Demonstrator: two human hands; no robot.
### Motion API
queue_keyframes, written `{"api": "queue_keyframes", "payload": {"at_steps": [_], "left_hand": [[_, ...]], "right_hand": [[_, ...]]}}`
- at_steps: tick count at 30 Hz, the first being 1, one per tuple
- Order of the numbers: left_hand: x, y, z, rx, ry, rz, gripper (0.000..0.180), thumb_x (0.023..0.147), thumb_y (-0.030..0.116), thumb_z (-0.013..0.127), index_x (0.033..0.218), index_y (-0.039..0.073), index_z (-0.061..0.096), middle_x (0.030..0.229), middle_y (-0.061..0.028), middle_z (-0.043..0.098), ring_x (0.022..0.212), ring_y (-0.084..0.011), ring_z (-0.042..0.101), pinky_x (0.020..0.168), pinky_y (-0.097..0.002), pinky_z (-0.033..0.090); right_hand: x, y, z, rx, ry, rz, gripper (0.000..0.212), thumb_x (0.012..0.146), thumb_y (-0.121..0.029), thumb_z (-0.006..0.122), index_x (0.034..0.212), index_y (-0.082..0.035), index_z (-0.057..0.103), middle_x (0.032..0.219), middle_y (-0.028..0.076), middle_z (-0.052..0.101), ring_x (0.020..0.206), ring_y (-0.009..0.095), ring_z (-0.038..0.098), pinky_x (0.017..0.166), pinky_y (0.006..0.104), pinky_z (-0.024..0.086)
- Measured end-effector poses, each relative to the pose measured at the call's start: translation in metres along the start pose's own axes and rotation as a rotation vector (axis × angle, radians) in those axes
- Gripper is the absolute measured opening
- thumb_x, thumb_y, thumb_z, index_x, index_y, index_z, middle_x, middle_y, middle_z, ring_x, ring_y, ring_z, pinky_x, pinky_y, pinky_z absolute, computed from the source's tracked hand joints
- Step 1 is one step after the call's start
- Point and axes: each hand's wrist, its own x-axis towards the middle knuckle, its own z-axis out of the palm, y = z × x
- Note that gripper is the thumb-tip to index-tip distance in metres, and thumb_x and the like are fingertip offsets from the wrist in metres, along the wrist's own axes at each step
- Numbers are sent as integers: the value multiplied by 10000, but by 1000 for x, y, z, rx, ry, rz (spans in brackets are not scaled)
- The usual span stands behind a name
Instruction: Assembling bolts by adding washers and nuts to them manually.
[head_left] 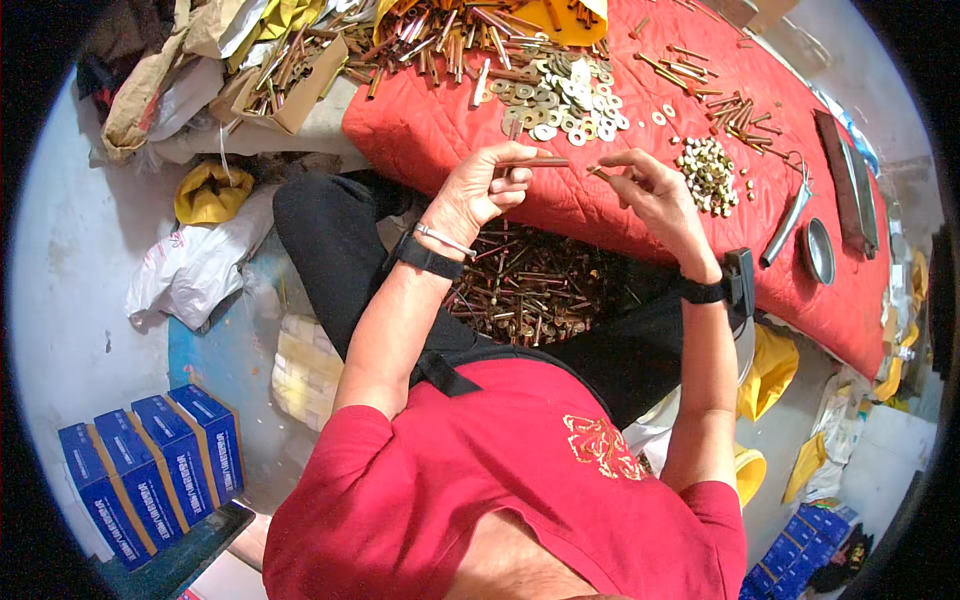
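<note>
From where I stood, the left hand (486,186) gripped a coppery rod (545,162) over the near edge of the red-covered bench (850,320); the right hand (655,195) pinched a small metal piece (598,173) just beyond its tip. Joining them seemed in hand, calling for lining-up.

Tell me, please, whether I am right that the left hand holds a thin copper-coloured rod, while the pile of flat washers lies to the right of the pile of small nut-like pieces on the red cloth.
Not quite: in the head view, the pile of flat washers lies to the left of the pile of small nut-like pieces.
</note>
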Motion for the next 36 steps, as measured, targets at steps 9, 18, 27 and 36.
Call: {"api": "queue_keyframes", "payload": {"at_steps": [9, 18, 27, 36], "left_hand": [[6, -4, 5, 138, -32, -49, 174, 835, 107, 590, 929, -38, 597, 565, 2, 463, 392, -35, 334, 323, -168, 248], [25, -28, 10, -136, -55, 295, 167, 901, 155, 584, 969, 4, 568, 678, 28, 465, 482, -19, 360, 421, -149, 286], [60, -71, 45, -120, 155, 311, 249, 902, 347, 562, 1015, 127, 586, 813, 55, 565, 695, -58, 511, 580, -212, 433], [43, -24, -5, -122, 126, 182, 333, 926, 289, 526, 1008, -28, 580, 679, -17, 545, 502, -85, 433, 432, -212, 335]], "right_hand": [[-4, -6, 1, 30, -80, -68, 170, 849, -58, 591, 1014, -51, 630, 670, -66, 448, 608, 26, 400, 529, 198, 336], [6, 4, 26, 419, 37, 95, 149, 870, -105, 581, 998, -34, 607, 700, -57, 546, 610, 29, 483, 502, 197, 389], [43, -2, 57, 139, 609, -374, 279, 944, -232, 442, 1027, -17, 600, 1057, 101, 558, 1034, 182, 505, 872, 301, 423], [67, 96, -83, -806, 366, -165, 173, 753, 19, 559, 906, -45, 610, 824, 170, 562, 824, 363, 566, 703, 417, 472]]}}
